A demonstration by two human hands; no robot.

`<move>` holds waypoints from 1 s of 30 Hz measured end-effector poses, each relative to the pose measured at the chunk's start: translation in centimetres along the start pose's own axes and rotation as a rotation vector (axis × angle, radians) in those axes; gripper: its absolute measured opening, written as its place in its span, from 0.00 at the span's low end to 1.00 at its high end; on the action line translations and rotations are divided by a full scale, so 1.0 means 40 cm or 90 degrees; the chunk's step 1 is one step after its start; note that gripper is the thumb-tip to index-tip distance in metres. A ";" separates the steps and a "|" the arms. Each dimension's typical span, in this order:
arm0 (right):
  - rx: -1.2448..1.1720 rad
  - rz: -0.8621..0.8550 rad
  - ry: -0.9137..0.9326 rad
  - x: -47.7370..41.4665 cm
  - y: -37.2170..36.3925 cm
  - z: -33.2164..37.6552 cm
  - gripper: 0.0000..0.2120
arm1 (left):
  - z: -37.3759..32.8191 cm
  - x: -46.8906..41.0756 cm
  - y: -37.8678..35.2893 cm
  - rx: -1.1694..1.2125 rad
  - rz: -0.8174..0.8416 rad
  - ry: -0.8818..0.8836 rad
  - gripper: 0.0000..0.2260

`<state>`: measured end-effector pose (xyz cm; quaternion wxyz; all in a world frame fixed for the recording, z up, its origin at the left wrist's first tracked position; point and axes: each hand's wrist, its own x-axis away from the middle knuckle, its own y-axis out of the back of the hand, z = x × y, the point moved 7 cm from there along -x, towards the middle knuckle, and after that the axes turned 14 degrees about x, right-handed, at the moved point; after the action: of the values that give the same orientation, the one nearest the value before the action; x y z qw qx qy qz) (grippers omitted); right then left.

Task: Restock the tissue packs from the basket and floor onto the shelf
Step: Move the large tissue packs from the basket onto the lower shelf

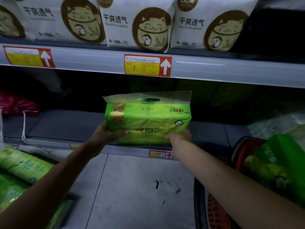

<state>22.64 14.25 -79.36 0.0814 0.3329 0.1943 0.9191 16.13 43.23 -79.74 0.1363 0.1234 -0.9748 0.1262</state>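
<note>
L hand (107, 134) is gripping the green tissue pack (148, 119) at its lower-left corner, thumb lying across the front, the other fingers hidden behind or under it. R hand (178, 137) is clutching the lower-right corner, fingers curled onto the wrapper (fingertips mostly out of my sight). Both arms are reaching fwd, so I'm seeing the pack held upright btwn the two hands, w/ a clear plastic flap sticking up at its top. Its bottom edge is sitting right at the front lip of the lower shelf (66, 124); I can't tell whether it's resting there or hanging just above. A pink bag (16, 104) is lying far L on that shelf. Above, the upper shelf (214, 66) is carrying white cat-print packs (143, 25), w/ a red-and-yellow price tag (147, 66) on its edge showing a 7. To my R, a basket (244, 154) w/ an orange rim is holding more green packs (277, 162). To my L, other green packs (24, 166) are lying on the floor (140, 187).
</note>
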 end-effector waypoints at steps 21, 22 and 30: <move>-0.209 0.026 -0.067 -0.043 -0.129 -0.039 0.44 | 0.096 -0.032 -0.049 0.094 -0.180 0.119 0.26; -0.211 0.023 -0.053 -0.045 -0.129 -0.031 0.43 | 0.098 -0.043 -0.047 0.111 -0.179 0.114 0.27; -0.210 0.005 -0.012 -0.101 -0.163 0.037 0.43 | 0.079 -0.126 -0.060 0.218 -0.218 0.086 0.18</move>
<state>26.80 19.50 -83.33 0.1333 0.3244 0.0384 0.9357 20.74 41.11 -83.66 0.1979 0.2994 -0.8928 0.2722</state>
